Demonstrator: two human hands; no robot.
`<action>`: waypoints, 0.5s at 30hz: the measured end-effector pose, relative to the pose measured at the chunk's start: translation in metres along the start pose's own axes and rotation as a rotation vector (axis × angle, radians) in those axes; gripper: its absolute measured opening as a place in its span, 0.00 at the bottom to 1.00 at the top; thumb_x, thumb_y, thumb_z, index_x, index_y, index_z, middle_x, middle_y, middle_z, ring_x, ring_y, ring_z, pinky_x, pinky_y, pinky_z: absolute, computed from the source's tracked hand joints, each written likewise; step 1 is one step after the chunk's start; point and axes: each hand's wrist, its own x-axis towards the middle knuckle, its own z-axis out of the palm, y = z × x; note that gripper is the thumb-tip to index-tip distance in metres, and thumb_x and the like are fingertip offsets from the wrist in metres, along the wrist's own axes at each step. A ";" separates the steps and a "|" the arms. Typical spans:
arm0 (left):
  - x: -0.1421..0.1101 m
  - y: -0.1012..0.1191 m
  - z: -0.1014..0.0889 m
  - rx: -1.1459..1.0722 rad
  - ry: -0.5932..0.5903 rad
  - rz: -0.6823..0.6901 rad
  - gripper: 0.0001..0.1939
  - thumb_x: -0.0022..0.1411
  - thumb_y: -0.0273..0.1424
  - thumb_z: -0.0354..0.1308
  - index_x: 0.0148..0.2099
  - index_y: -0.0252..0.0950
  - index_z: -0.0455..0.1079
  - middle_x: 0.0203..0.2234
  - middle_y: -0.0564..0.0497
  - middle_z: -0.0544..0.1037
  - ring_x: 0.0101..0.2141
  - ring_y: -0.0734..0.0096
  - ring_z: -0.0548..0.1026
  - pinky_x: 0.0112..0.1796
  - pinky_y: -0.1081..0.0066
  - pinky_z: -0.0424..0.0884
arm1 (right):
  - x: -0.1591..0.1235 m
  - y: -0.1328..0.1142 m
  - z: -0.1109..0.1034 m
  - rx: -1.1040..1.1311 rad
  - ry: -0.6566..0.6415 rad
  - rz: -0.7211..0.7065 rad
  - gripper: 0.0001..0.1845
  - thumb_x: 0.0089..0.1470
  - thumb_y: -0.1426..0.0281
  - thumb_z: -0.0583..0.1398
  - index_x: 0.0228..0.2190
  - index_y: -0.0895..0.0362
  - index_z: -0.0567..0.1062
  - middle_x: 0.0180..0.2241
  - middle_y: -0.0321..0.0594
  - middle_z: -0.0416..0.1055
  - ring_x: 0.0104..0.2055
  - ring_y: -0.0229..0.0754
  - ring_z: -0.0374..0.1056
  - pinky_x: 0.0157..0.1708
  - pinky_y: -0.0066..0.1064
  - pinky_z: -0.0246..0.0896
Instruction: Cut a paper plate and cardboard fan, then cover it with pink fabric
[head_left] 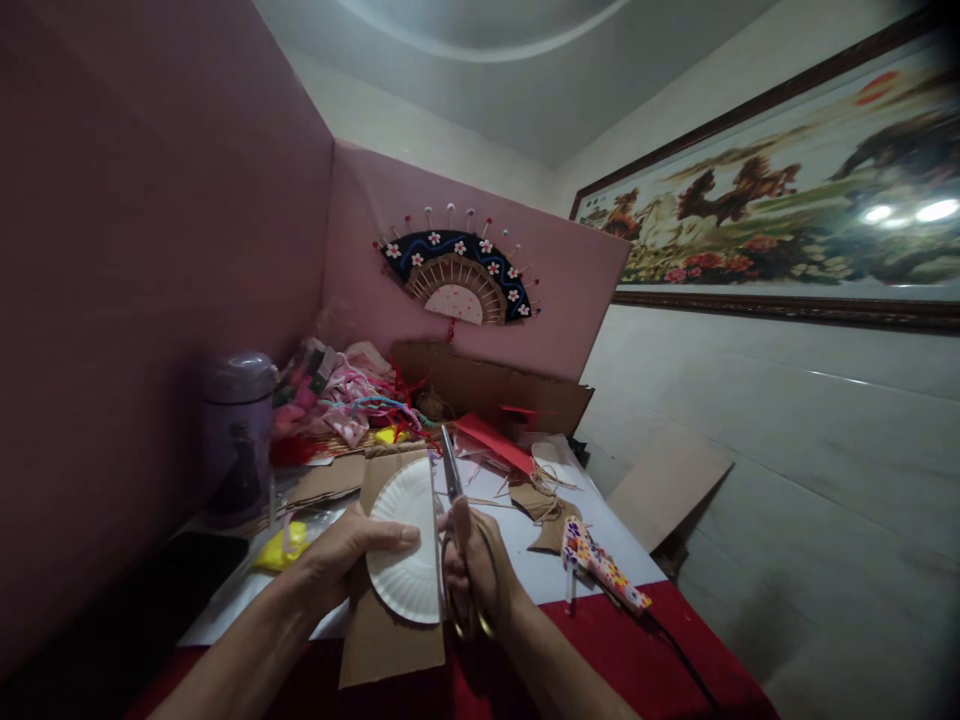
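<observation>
My left hand (341, 555) presses a white half paper plate (409, 545) flat onto a strip of brown cardboard (390, 620), thumb lying across the plate. My right hand (472, 570) is closed through the gold handles of a pair of scissors (452, 480). The blades point away from me along the plate's straight right edge, over the cardboard.
The red-covered table (637, 650) carries a white sheet, cardboard scraps (547, 505), a flower-patterned glue gun (600, 570), a red paper piece (491, 440), a pile of ribbons (352, 400) and a purple flask (240, 430). A decorated fan (457, 270) hangs on the pink backboard.
</observation>
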 end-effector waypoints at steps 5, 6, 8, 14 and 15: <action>-0.005 0.005 0.002 -0.047 -0.051 0.006 0.19 0.40 0.25 0.67 0.39 0.28 0.76 0.27 0.42 0.82 0.26 0.58 0.78 0.32 0.63 0.74 | 0.016 -0.029 -0.014 0.140 -0.084 0.013 0.37 0.39 0.37 0.56 0.35 0.58 0.66 0.18 0.34 0.68 0.19 0.37 0.66 0.20 0.27 0.60; -0.005 0.005 0.002 -0.036 -0.038 -0.001 0.20 0.39 0.25 0.67 0.40 0.29 0.76 0.26 0.43 0.82 0.26 0.58 0.78 0.32 0.64 0.74 | 0.018 -0.034 -0.014 0.152 -0.116 -0.011 0.36 0.40 0.39 0.58 0.36 0.58 0.66 0.22 0.37 0.71 0.22 0.39 0.69 0.24 0.29 0.63; -0.006 0.006 0.002 -0.003 -0.028 -0.014 0.20 0.39 0.25 0.67 0.40 0.29 0.76 0.26 0.43 0.82 0.26 0.58 0.78 0.32 0.63 0.73 | 0.022 -0.041 -0.012 0.180 -0.179 -0.078 0.32 0.43 0.44 0.60 0.38 0.57 0.67 0.26 0.39 0.72 0.27 0.40 0.70 0.27 0.30 0.64; -0.004 0.008 0.006 0.139 0.019 -0.044 0.25 0.36 0.24 0.67 0.42 0.31 0.75 0.27 0.44 0.82 0.27 0.57 0.77 0.32 0.63 0.73 | 0.025 -0.030 -0.010 0.239 -0.281 -0.269 0.18 0.48 0.61 0.63 0.39 0.55 0.67 0.25 0.32 0.67 0.23 0.35 0.64 0.22 0.26 0.60; -0.004 0.009 0.007 0.158 0.008 -0.052 0.25 0.36 0.24 0.67 0.43 0.31 0.75 0.28 0.43 0.82 0.27 0.57 0.77 0.32 0.63 0.72 | 0.023 -0.028 -0.011 0.208 -0.291 -0.288 0.18 0.48 0.63 0.63 0.40 0.55 0.67 0.24 0.31 0.66 0.22 0.34 0.63 0.21 0.26 0.59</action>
